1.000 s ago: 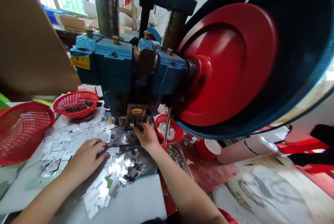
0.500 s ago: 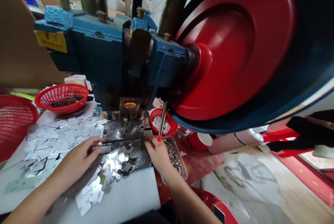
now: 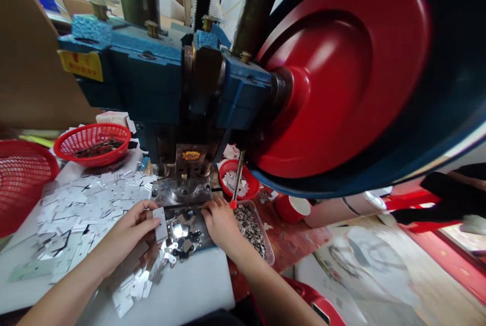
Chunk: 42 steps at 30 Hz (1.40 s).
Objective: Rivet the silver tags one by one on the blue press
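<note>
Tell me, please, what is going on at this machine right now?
A person sits at a blue press with a big red wheel. The left hand holds a small flat metal piece between its fingers, just in front of the press bed. The right hand rests on a tray of shiny stamped bits. Flat metal blanks lie scattered to the left, near two red baskets, and a small red bowl sits behind the right hand.

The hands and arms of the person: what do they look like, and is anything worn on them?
Both the left hand and the right hand are bare, without gloves. No rings, watch or bracelet show. Both forearms are uncovered up to the picture's edge; no sleeve is in view.
</note>
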Each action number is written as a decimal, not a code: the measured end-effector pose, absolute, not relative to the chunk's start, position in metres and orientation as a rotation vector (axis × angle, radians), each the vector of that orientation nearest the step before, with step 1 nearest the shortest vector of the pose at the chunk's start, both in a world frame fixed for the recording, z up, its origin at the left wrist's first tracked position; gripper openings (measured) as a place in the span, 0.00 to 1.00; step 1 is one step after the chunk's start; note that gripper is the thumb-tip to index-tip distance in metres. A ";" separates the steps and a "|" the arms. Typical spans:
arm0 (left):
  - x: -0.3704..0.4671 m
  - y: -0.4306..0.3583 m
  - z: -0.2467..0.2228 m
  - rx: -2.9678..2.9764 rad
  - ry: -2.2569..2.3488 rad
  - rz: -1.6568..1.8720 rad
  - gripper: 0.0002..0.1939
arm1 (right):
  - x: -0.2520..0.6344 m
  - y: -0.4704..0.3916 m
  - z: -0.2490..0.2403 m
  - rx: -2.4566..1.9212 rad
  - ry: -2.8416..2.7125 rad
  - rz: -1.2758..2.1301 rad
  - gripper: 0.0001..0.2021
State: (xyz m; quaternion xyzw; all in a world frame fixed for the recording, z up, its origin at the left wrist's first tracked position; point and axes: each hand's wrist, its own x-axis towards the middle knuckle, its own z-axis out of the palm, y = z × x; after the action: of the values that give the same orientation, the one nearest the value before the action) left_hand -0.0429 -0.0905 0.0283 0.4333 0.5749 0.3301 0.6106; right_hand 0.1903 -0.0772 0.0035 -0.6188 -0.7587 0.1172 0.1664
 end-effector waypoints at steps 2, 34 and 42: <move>-0.039 -0.088 0.029 1.039 1.331 0.791 0.26 | 0.182 -0.069 0.011 -1.682 -2.132 0.317 0.06; -0.001 0.006 0.006 1.855 1.529 0.877 0.16 | 0.153 -0.001 0.003 -1.454 -1.578 0.696 0.10; -0.023 -0.064 0.021 2.090 1.492 0.451 0.14 | 0.200 -0.042 -0.008 -1.414 -1.548 0.792 0.09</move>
State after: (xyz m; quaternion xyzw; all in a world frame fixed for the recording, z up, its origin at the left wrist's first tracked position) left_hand -0.0228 -0.0643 0.0213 0.7732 0.5519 0.1670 0.2641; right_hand 0.2003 -0.0423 -0.0075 -0.5682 -0.6218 0.3180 0.4352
